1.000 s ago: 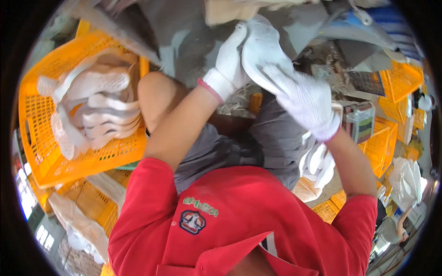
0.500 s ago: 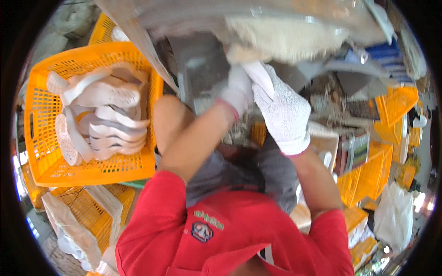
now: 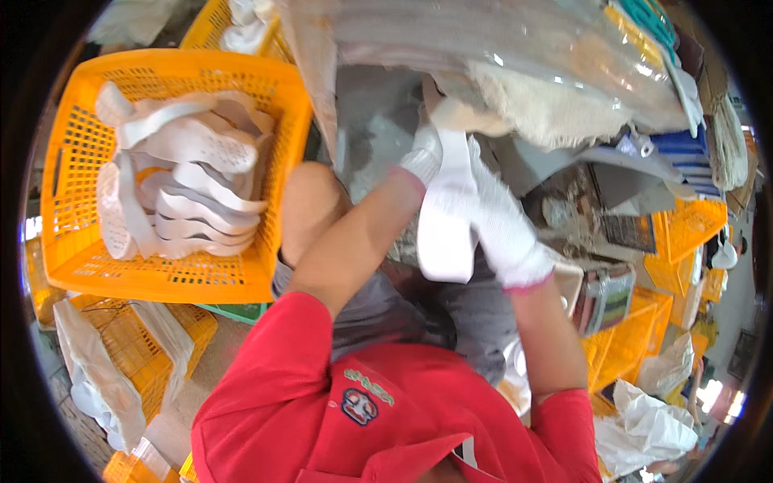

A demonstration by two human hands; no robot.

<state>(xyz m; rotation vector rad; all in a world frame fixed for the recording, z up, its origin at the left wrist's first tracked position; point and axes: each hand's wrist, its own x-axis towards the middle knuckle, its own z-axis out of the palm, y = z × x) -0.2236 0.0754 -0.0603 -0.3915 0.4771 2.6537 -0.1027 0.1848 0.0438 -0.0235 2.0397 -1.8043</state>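
In front of me a long white shoe sole (image 3: pixel 448 241) hangs lengthwise between my hands. My gloved left hand (image 3: pixel 425 151) grips its upper left side, and its fingers are partly hidden behind the sole. On the other side my gloved right hand (image 3: pixel 506 229) is closed on the sole's right edge. Just above the hands is a fluffy cream buffing wheel (image 3: pixel 547 109) under a plastic-covered hood. The top of the sole is close to the wheel; whether they touch I cannot tell. More white soles (image 3: pixel 205 211) lie stacked in the yellow crate (image 3: pixel 173 288) at my left.
Clear plastic sheeting (image 3: pixel 419 32) drapes over the machine ahead. Another yellow crate (image 3: pixel 121 342) is below the full one. Several yellow crates (image 3: pixel 636 322) and a white plastic bag (image 3: pixel 644 431) stand at the right.
The sole has swung lower and now shows its broad side between the hands. My right hand has turned and dropped a little. The view has shifted slightly.
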